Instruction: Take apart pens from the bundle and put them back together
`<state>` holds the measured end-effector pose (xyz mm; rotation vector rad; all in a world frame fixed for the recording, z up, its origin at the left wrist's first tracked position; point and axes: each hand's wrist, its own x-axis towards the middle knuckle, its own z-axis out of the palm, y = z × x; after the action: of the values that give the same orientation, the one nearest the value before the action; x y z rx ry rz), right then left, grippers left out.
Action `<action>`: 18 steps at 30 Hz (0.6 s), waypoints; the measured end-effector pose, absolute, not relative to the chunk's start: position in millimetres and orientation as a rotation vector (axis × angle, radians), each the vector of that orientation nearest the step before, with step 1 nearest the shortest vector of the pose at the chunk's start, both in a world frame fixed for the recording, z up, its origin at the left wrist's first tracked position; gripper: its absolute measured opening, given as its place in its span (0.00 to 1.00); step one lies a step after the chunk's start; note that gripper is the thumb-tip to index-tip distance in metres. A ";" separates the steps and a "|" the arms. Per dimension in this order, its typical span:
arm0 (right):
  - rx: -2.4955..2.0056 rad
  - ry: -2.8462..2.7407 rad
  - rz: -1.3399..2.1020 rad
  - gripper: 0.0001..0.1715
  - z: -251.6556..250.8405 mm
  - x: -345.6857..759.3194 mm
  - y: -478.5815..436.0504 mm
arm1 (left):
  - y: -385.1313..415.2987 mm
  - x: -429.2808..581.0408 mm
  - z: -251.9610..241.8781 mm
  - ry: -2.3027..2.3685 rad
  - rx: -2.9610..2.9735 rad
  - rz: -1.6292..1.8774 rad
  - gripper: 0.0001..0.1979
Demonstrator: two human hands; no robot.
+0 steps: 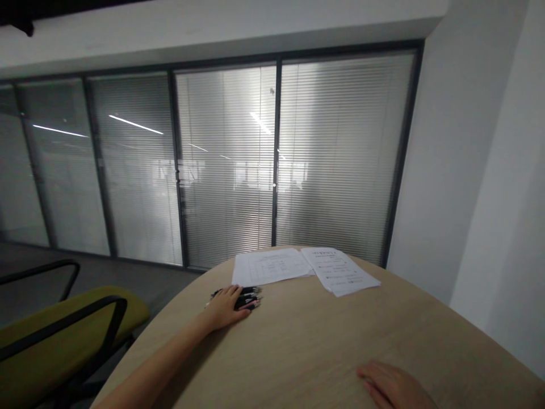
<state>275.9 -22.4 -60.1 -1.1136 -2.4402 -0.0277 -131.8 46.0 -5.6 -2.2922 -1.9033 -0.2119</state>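
Two printed sheets [306, 269] lie at the counter's [298, 352] far edge; the left hand [227, 308] curves over a bunch of black pens [244, 297], apparently keeping them gathered, grip unclear, while the right hand [392, 386] rests open and empty.

Two printed sheets [272, 267] [343, 271] lie touching at the far edge of the pale wood-grain surface [310, 346], the right one angled. Beyond the surface's left edge stands an olive-yellow chair [55, 335] with black armrests, on a grey floor [102, 272]. Behind rises a dark-framed glass partition [225, 159] with closed slatted blinds, meeting a white wall [443, 159] on the right
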 end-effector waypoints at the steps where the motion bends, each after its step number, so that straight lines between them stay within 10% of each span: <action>1: -1.122 -2.439 -0.021 0.13 -60.5 276.0 -22.1 | 46.2 -135.1 -4.1 -1.887 -2.316 -0.206 0.35; 18: -1.325 -2.414 0.150 0.17 -56.4 267.7 -18.4 | 41.6 -136.9 43.7 -1.859 -2.394 -0.445 0.33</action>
<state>267.7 -18.4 -56.4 -1.3252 -2.4136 0.1495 -136.9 41.6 43.7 -2.3937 -1.8591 -0.4453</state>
